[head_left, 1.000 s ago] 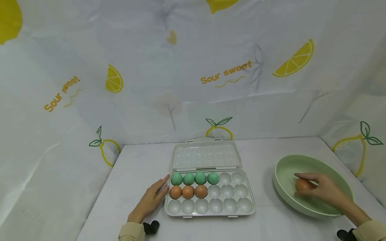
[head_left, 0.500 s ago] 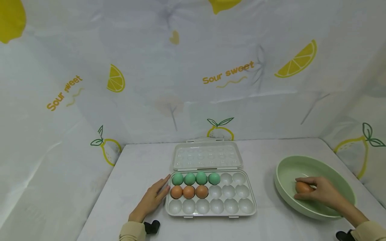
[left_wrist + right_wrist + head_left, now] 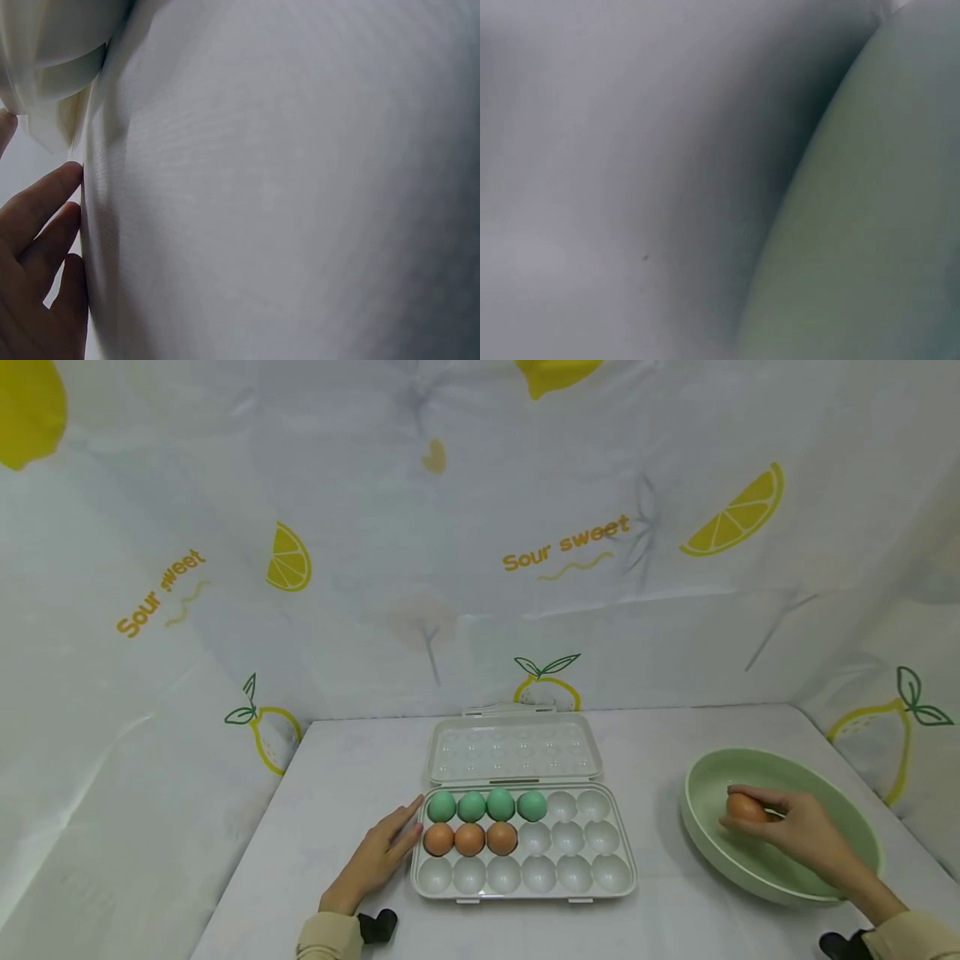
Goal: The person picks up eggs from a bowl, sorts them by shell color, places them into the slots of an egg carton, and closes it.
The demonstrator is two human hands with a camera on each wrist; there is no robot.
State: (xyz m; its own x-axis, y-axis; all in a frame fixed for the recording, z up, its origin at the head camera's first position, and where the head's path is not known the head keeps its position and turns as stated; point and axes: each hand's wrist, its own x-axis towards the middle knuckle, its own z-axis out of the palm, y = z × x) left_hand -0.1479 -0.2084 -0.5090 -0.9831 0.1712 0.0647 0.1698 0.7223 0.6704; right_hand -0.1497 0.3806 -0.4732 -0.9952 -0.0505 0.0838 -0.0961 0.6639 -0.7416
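Seen from the head camera: a pale table (image 3: 337,777) draped in cloth, backed by a lemon-print curtain (image 3: 480,527) reading "Sour sweet". At the table's centre, a clear egg tray (image 3: 523,885), lid (image 3: 514,747) folded open behind it. Right of the tray, well apart, a green bowl (image 3: 780,768). Flat on the table against the tray's left edge, the left hand (image 3: 375,858), fingers straight and relaxed, gripping nothing; in the left wrist view the fingertips (image 3: 52,187) just meeting the tray's rim. Over the bowl, the right hand (image 3: 802,831), fingers curled round a brown egg (image 3: 744,808), lifted just above the bowl's floor. In the tray's far row, four green eggs (image 3: 486,806) from the left; in the middle row, three brown eggs (image 3: 469,838) directly in front of them. Right wrist view blurred: only bowl rim (image 3: 870,225) against table.
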